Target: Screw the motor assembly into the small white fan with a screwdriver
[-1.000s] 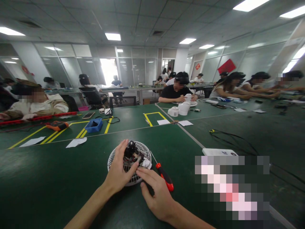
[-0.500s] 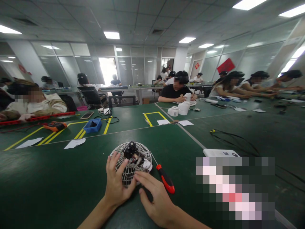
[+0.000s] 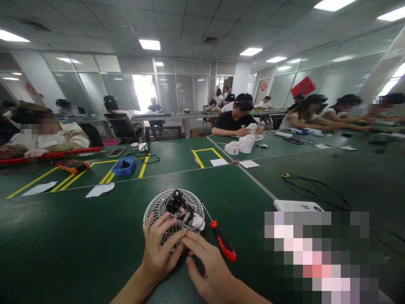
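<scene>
A round white fan grille lies on the green table in front of me, with a black motor, loose wires and a small white plastic part on it. My left hand grips its near left rim, fingers curled over the bars and thumb at the front edge. Against the near rim, my right hand has its fingers stretched out together and its thumb apart. The fingertips of both hands meet there; whether anything small lies between them is hidden. A red and black screwdriver rests just right of the grille.
A white device and a pixelated patch are at the right, near a black cable. Farther off stand a blue bin, paper sheets, an orange tool and white housings. Several people sit around the tables.
My left hand's fingers have come down and closer together over the near rim. The right fingertips stay beside them. The whole view has shifted slightly.
</scene>
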Demonstrator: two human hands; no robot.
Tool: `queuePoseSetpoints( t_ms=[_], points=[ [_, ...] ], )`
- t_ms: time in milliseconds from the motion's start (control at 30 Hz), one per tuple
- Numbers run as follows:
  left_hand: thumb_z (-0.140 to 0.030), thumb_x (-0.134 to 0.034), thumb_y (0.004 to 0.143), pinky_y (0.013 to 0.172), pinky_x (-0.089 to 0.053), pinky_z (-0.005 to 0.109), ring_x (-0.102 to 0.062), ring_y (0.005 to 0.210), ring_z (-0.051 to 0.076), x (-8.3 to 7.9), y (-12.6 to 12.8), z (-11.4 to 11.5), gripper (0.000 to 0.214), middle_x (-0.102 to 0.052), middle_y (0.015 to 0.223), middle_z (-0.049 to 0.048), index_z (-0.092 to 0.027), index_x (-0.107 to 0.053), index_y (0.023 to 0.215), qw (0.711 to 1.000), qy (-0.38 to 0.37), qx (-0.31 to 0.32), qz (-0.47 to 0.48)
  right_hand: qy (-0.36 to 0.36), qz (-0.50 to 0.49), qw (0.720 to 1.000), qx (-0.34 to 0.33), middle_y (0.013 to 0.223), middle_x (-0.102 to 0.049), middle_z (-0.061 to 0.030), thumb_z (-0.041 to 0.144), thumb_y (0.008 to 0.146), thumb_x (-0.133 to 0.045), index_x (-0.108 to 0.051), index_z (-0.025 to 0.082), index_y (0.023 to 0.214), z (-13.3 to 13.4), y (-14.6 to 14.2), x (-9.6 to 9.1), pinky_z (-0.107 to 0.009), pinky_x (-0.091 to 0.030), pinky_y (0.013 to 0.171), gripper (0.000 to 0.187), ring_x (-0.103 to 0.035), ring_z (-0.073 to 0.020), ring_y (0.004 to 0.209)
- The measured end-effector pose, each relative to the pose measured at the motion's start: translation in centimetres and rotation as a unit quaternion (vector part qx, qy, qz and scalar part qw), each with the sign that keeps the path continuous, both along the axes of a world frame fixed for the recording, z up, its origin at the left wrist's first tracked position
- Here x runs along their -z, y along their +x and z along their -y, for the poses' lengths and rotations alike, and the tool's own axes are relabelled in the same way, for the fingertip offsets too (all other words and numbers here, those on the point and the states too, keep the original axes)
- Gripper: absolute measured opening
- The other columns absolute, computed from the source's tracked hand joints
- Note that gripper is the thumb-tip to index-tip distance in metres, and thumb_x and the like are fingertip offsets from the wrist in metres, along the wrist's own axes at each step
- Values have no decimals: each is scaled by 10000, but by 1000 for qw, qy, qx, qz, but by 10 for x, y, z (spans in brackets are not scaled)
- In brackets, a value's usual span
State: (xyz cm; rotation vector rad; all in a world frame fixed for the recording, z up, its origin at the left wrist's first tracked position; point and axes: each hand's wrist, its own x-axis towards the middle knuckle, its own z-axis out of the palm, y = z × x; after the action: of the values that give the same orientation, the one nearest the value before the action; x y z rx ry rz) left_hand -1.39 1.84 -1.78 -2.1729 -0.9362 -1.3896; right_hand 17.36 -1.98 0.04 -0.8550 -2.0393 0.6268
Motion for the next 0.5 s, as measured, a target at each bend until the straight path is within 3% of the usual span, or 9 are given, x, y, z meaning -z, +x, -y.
queuePoseSetpoints(
  t_ms=[333, 500],
  points=[
    [-96, -718, 822, 1150, -359, 567, -557, 1232, 274, -1, -1, -2, 168, -593, 1077, 79, -193, -642, 936, 999, -17, 13, 36, 98, -24, 994, 30, 1294, -671, -95, 10, 882, -476, -576, 203, 1304, -2, 8, -6, -280, -538, 1016, 475, -651, -184, 1197],
    [-95, -748, 799, 1130, -372, 560, -557, 1217, 280, -1, 0, -2, 190, -598, 1062, 78, -188, -633, 918, 999, -30, 13, 44, 152, 0, 981, 119, 1089, -679, -84, 58, 920, -475, -594, 213, 1191, -12, 25, -22, -333, -550, 895, 334, -668, -206, 1001]
  ],
)
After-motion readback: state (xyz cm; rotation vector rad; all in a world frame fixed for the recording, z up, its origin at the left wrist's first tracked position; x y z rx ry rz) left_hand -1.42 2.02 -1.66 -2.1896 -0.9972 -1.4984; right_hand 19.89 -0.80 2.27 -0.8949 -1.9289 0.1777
